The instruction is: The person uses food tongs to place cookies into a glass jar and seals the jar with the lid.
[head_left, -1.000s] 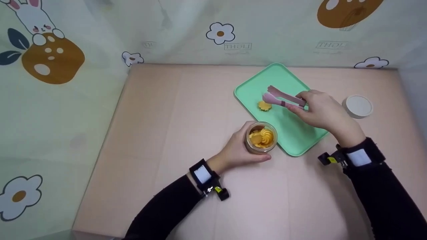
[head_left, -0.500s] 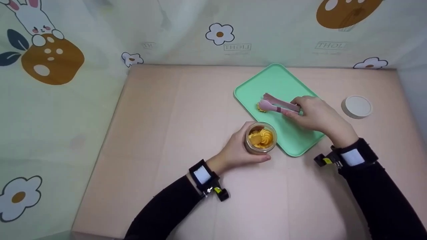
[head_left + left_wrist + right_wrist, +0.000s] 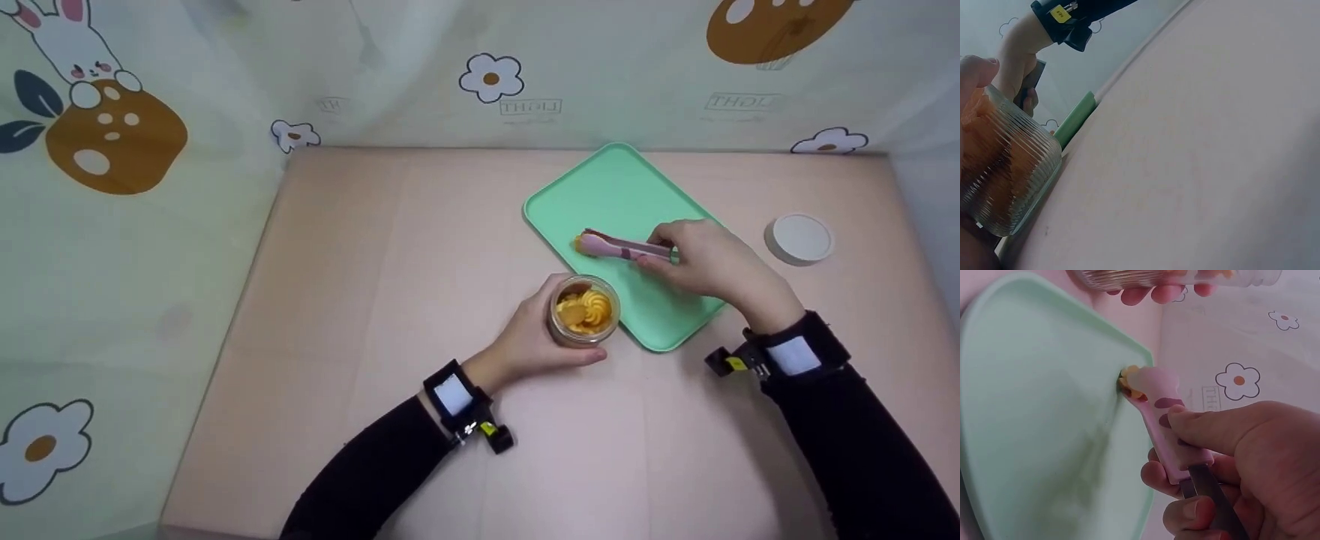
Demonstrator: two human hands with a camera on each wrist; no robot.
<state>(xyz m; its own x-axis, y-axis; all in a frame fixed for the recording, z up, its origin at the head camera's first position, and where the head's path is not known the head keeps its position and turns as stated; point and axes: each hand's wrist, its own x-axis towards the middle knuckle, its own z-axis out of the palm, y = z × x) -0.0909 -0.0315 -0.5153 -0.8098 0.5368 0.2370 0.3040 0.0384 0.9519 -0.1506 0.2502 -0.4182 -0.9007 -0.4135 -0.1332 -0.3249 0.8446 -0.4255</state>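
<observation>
My left hand (image 3: 529, 337) grips a clear ribbed glass jar (image 3: 585, 336) beside the tray, its open mouth showing several yellow-orange cookies inside. In the left wrist view the jar (image 3: 1022, 163) stands at the left edge, with fingers round it. My right hand (image 3: 709, 259) pinches pink tongs (image 3: 619, 247) over the green tray (image 3: 622, 172). Between the tong tips sits a small yellow flower-shaped cookie (image 3: 1131, 379), close over the tray near its left edge. In the right wrist view the thumb (image 3: 1202, 424) presses the upper tong arm.
A round white lid (image 3: 799, 240) lies on the table (image 3: 360, 285) to the right of the tray. Behind the table hangs a printed curtain (image 3: 405, 75) with flowers and a rabbit.
My right hand has lowered the tongs leftward to the cookie on the tray, and the tong arms have closed round it. My left hand and the jar stay in place.
</observation>
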